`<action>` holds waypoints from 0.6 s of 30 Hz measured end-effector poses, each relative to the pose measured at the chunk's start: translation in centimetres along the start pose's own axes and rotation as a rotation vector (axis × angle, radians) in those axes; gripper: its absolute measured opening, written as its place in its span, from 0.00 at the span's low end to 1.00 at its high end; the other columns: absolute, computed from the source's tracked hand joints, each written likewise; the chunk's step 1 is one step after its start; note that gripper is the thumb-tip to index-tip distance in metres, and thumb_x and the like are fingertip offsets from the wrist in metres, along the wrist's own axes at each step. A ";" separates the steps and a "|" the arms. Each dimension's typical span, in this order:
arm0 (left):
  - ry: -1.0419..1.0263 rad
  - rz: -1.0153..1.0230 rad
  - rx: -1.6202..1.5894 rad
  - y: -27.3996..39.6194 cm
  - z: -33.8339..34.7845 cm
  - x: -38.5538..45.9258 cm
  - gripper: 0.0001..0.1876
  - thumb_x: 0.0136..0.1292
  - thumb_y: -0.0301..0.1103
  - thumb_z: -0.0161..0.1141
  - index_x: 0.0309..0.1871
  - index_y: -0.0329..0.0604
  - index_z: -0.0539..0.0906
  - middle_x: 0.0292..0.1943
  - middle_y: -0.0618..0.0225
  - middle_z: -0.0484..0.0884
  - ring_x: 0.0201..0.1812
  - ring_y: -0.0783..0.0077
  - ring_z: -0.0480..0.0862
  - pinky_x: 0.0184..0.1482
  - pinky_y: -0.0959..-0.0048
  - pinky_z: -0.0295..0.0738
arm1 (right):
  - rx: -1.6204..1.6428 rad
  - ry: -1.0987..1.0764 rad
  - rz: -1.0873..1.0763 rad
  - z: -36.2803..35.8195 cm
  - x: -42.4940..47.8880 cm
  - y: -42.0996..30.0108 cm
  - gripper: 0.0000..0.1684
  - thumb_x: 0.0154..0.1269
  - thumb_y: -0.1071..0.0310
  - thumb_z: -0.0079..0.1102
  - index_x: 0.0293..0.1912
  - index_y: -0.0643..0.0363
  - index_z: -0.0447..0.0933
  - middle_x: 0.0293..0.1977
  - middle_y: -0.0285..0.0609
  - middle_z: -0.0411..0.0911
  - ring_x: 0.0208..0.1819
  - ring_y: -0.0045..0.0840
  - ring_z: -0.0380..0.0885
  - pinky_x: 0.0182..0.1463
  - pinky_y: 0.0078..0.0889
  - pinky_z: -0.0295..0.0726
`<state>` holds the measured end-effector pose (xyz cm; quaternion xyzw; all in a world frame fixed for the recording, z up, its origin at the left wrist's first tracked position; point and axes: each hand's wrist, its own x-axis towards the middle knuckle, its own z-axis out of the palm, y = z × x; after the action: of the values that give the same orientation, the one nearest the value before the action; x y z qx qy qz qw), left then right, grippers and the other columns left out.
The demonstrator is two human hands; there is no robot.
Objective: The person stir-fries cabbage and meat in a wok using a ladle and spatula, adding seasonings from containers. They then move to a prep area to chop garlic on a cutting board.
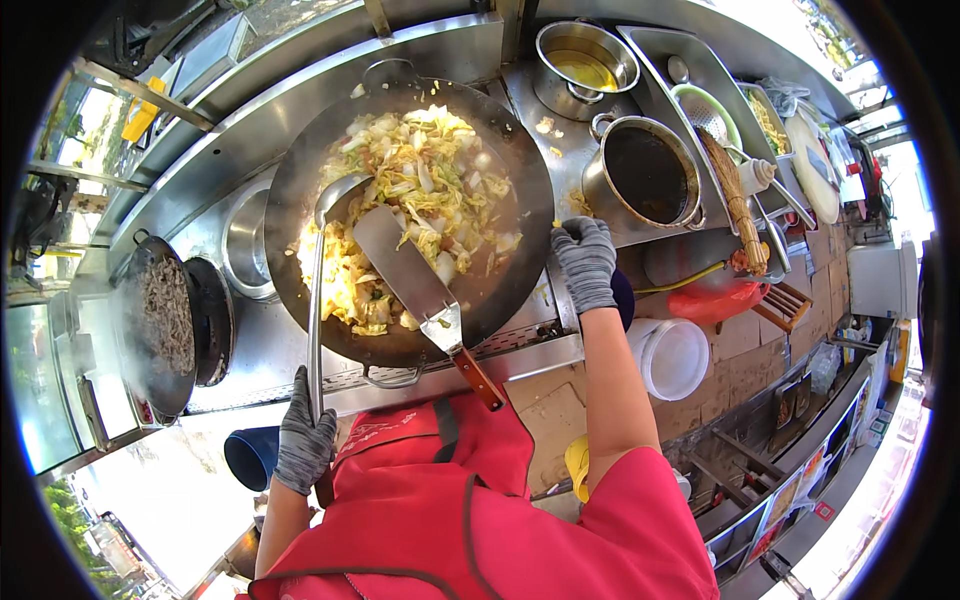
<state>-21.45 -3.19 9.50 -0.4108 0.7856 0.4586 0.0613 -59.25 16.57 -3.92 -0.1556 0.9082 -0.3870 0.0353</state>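
Note:
A large wok full of chopped cabbage in steaming broth stands before me. My left hand, in a grey knit glove, is closed around the handle of a metal ladle, whose bowl rests at the cabbage's left side. A wide steel spatula with a wooden handle lies across the wok's front rim, untouched by either hand. Just off the wok's right rim is my gloved right hand, fingers curled. A small yellow scrap shows by its fingertips; whether they pinch it is unclear.
A pot of dark liquid and a pot with yellow oil stand at right. A straw brush lies over a steel tray. Steaming shredded food fills a pan at left. A white bucket stands below the counter.

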 end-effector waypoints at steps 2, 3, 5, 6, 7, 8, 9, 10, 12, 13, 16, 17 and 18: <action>0.013 0.038 0.034 -0.1 0.5 0.4 0.37 0.56 0.19 0.48 0.70 0.33 0.48 0.63 0.51 0.64 0.58 0.67 0.70 0.60 0.77 0.63 | -0.137 0.019 -0.323 0.2 -0.3 -4.0 0.14 0.50 0.63 0.67 0.38 0.55 0.79 0.34 0.47 0.75 0.34 0.38 0.77 0.42 0.35 0.77; 0.023 0.057 0.051 -0.2 0.4 0.6 0.37 0.56 0.19 0.48 0.71 0.34 0.48 0.63 0.52 0.65 0.57 0.68 0.71 0.59 0.77 0.63 | -0.179 -0.058 -0.466 0.3 -0.1 -5.3 0.14 0.51 0.62 0.66 0.38 0.55 0.79 0.34 0.47 0.75 0.35 0.39 0.77 0.43 0.36 0.77; -0.001 -0.076 -0.011 0.0 0.2 0.5 0.37 0.56 0.19 0.49 0.71 0.34 0.48 0.62 0.53 0.66 0.55 0.70 0.71 0.58 0.78 0.65 | 0.031 -0.019 -0.274 -0.2 1.2 -5.5 0.13 0.54 0.60 0.64 0.39 0.54 0.79 0.35 0.48 0.76 0.36 0.40 0.77 0.43 0.38 0.76; 0.000 -0.102 -0.033 0.6 0.1 0.3 0.37 0.56 0.19 0.49 0.71 0.34 0.49 0.62 0.54 0.66 0.55 0.70 0.72 0.57 0.78 0.65 | 0.136 -0.001 -0.187 -0.5 2.3 -5.4 0.13 0.56 0.59 0.62 0.39 0.54 0.79 0.35 0.48 0.76 0.36 0.41 0.77 0.43 0.38 0.76; 0.002 -0.130 -0.058 1.0 0.0 0.2 0.37 0.56 0.19 0.50 0.70 0.34 0.49 0.62 0.55 0.66 0.54 0.71 0.72 0.56 0.79 0.66 | -0.039 0.040 -0.099 -1.3 3.3 -4.4 0.14 0.59 0.58 0.58 0.41 0.55 0.79 0.35 0.49 0.77 0.37 0.41 0.77 0.44 0.39 0.76; 0.000 -0.105 -0.060 2.0 -0.1 0.1 0.37 0.57 0.19 0.50 0.70 0.34 0.49 0.61 0.56 0.67 0.53 0.72 0.72 0.56 0.79 0.67 | -0.090 0.172 -0.167 -0.7 4.3 -0.3 0.14 0.60 0.58 0.57 0.41 0.56 0.78 0.35 0.50 0.77 0.38 0.41 0.78 0.44 0.41 0.76; 0.011 -0.082 -0.066 2.6 0.0 0.3 0.37 0.57 0.19 0.50 0.70 0.34 0.49 0.61 0.57 0.67 0.52 0.73 0.72 0.55 0.80 0.67 | -0.230 0.080 -0.047 -0.4 5.0 2.4 0.15 0.60 0.58 0.56 0.44 0.56 0.77 0.37 0.52 0.77 0.39 0.43 0.77 0.45 0.44 0.76; -0.004 -0.174 -0.152 2.4 -0.1 0.3 0.37 0.57 0.20 0.52 0.70 0.34 0.49 0.59 0.58 0.69 0.50 0.74 0.73 0.53 0.81 0.69 | -0.448 -0.051 0.087 -0.1 5.2 4.2 0.17 0.60 0.58 0.54 0.46 0.55 0.76 0.40 0.53 0.77 0.41 0.46 0.77 0.46 0.44 0.76; -0.012 -0.211 -0.170 2.7 -0.2 0.4 0.37 0.58 0.21 0.53 0.70 0.34 0.49 0.59 0.57 0.69 0.51 0.74 0.73 0.53 0.80 0.69 | -0.670 -0.286 0.199 0.6 5.7 5.7 0.28 0.58 0.59 0.54 0.59 0.51 0.66 0.49 0.56 0.73 0.48 0.45 0.76 0.51 0.43 0.76; -0.012 -0.229 -0.177 2.8 -0.3 0.4 0.37 0.58 0.22 0.53 0.70 0.34 0.49 0.59 0.57 0.69 0.51 0.74 0.73 0.54 0.80 0.69 | -0.728 -0.356 0.231 1.1 5.8 6.1 0.32 0.58 0.60 0.54 0.63 0.50 0.62 0.52 0.57 0.71 0.51 0.44 0.76 0.52 0.42 0.75; -0.005 -0.225 -0.129 2.3 -0.6 0.4 0.37 0.59 0.23 0.54 0.70 0.34 0.49 0.60 0.56 0.68 0.55 0.73 0.72 0.56 0.78 0.68 | -0.766 -0.504 0.262 1.6 6.8 6.7 0.37 0.56 0.64 0.55 0.66 0.50 0.58 0.54 0.56 0.70 0.52 0.42 0.75 0.52 0.42 0.75; -0.007 -0.221 -0.132 2.4 -0.7 0.4 0.37 0.59 0.24 0.54 0.70 0.33 0.49 0.61 0.56 0.68 0.56 0.72 0.72 0.57 0.77 0.67 | -0.754 -0.484 0.259 2.3 7.3 7.4 0.34 0.55 0.60 0.57 0.63 0.51 0.62 0.52 0.55 0.72 0.50 0.43 0.76 0.51 0.43 0.76; -0.011 -0.211 -0.150 2.5 -0.6 0.3 0.36 0.60 0.23 0.54 0.70 0.33 0.49 0.61 0.55 0.67 0.57 0.71 0.71 0.58 0.77 0.66 | -0.752 -0.468 0.264 2.5 7.3 8.1 0.32 0.54 0.57 0.58 0.59 0.52 0.65 0.50 0.54 0.73 0.49 0.43 0.76 0.50 0.43 0.76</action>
<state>-23.20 -3.26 11.39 -0.4920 0.7014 0.5091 0.0827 -67.80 17.85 -11.05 -0.1239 0.9652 0.0225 0.2294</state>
